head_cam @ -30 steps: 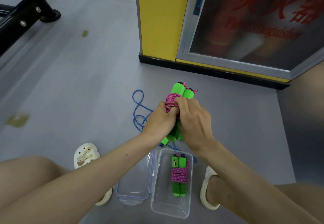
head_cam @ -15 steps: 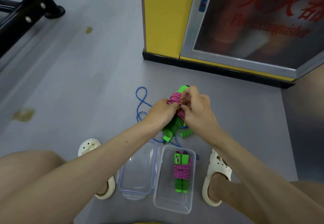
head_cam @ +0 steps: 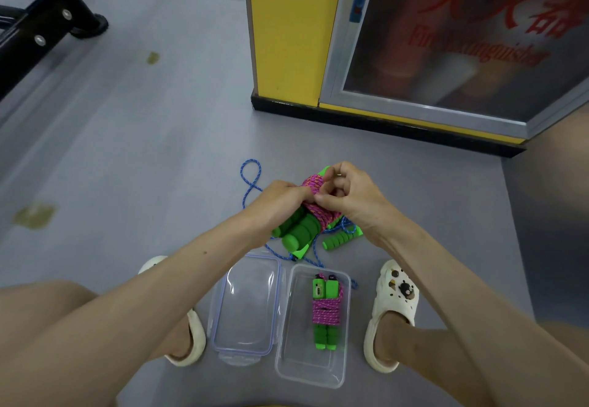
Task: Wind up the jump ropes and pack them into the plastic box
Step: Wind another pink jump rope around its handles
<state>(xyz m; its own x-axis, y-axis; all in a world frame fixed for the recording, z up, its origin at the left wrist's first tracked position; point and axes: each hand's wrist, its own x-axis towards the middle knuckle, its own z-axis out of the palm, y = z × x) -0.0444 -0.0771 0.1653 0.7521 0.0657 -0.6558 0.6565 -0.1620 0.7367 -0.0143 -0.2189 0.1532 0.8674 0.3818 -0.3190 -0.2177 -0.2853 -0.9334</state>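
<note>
A pink jump rope (head_cam: pixel 314 212) is wound around its two green handles, and both hands hold the bundle above the floor. My left hand (head_cam: pixel 276 201) grips the bundle's left side. My right hand (head_cam: pixel 347 198) pinches the pink cord at the top of the winding. Below, the clear plastic box (head_cam: pixel 287 362) holds another wound pink rope with green handles (head_cam: pixel 325 311). A blue jump rope (head_cam: pixel 251 180) lies loose on the floor under my hands, and one of its green handles (head_cam: pixel 339 241) shows to the right.
The box's clear lid (head_cam: pixel 245 304) lies flat left of the box. My feet in white clogs (head_cam: pixel 393 308) flank both. A yellow fire-extinguisher cabinet (head_cam: pixel 398 40) stands ahead, and black equipment legs (head_cam: pixel 41 21) are at the far left.
The bundle has tilted, its handle ends now pointing down-left. My right hand has moved up to the top of the winding and pinches the cord there.
</note>
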